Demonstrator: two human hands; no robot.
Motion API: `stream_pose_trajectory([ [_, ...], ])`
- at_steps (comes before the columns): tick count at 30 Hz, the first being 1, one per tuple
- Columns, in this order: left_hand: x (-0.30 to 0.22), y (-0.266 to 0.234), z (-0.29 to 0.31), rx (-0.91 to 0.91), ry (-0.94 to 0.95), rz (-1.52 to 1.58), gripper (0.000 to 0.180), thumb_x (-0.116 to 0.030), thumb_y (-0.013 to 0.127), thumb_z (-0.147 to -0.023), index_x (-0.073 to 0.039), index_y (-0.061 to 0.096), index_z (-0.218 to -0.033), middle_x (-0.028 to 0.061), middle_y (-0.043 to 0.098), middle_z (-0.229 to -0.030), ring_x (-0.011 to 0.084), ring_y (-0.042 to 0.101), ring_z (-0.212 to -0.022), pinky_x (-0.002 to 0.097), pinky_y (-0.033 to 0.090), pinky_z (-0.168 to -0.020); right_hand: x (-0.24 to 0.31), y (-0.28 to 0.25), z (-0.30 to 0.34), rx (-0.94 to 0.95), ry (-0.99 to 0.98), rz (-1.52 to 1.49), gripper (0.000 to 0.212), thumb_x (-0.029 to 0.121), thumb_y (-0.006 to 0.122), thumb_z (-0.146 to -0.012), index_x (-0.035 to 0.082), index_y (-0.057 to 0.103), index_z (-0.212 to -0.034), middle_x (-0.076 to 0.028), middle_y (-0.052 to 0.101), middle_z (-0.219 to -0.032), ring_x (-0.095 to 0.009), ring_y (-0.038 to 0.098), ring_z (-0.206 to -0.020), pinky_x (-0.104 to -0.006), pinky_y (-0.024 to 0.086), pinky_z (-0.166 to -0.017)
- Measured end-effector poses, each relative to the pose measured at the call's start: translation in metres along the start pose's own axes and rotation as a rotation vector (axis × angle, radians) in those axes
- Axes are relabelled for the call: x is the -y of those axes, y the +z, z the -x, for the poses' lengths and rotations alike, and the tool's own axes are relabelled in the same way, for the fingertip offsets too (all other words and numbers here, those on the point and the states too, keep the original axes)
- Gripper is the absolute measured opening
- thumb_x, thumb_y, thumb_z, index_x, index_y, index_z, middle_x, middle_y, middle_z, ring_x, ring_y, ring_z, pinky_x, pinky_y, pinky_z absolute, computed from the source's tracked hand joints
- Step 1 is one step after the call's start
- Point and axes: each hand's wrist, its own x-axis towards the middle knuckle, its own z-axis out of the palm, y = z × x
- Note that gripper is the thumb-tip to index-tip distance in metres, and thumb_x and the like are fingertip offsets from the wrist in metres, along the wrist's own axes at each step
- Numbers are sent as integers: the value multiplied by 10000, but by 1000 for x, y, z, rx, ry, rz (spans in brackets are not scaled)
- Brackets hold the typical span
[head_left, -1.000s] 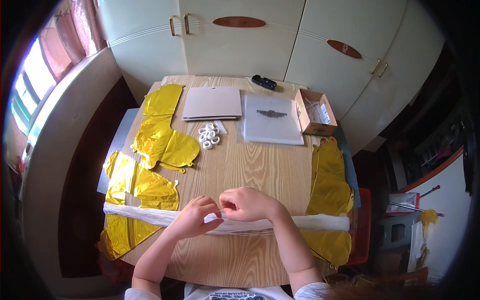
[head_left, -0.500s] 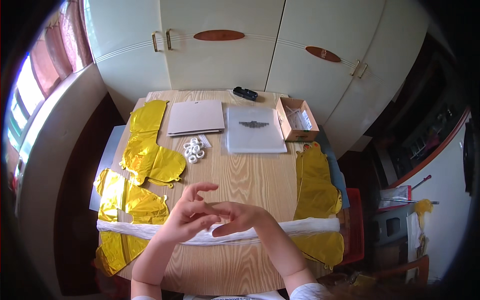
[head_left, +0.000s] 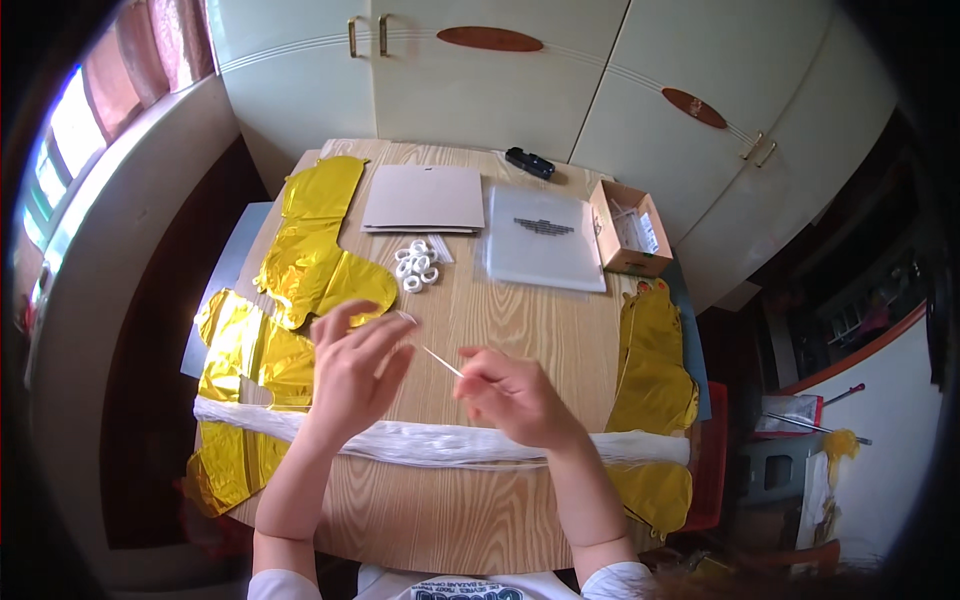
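Head camera, looking down: one thin white strand (head_left: pixel 441 361) slants in the air between two bare hands, over the wooden table (head_left: pixel 440 525). The right hand (head_left: pixel 513 393) has it in a narrow pinch; the left hand (head_left: pixel 355 365) holds its fingers loosely spread, and I cannot tell whether they grip the strand. Beneath, one bundle of white strands (head_left: pixel 445 442) stretches from left edge to right, nearer the front edge. Two gold foil balloons (head_left: pixel 318 225) lie flat by the left edge, at least one gold balloon (head_left: pixel 650 370) by the right. Roughly nine white rings (head_left: pixel 418 264) overlap; one open box (head_left: pixel 640 262) sits near the far right corner.
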Motion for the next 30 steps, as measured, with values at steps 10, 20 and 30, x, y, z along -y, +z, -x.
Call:
stream_pose_trajectory([
  [10, -8, -4, 3, 116, -246, 1119, 232, -120, 537, -841, 33, 618, -996, 84, 612, -871, 209, 485, -877, 313, 401, -787, 4, 14, 0, 112, 65, 194, 172, 172, 574, -883, 28, 627, -805, -15, 573, -583, -26, 498, -507, -231, 386, -452],
  [20, -11, 1, 7, 87, -350, 1249, 107, -90, 568, -815, -11, 641, -820, 68, 622, -792, 168, 508, -837, 304, 391, -789, 4, 20, 4, 105, 47, 250, 125, 168, 578, -862, 47, 574, -832, -98, 617, -642, -248, 624, -553, -326, 469, -482],
  [30, -3, -1, 13, 147, -501, 1743, 155, -119, 549, -798, 15, 576, -726, 93, 556, -764, 143, 490, -821, 287, 390, -812, -3, 43, 3, -3, -28, 285, 94, 151, 583, -853, 67, 576, -812, -85, 591, -614, -224, 610, -516, -337, 455, -466],
])
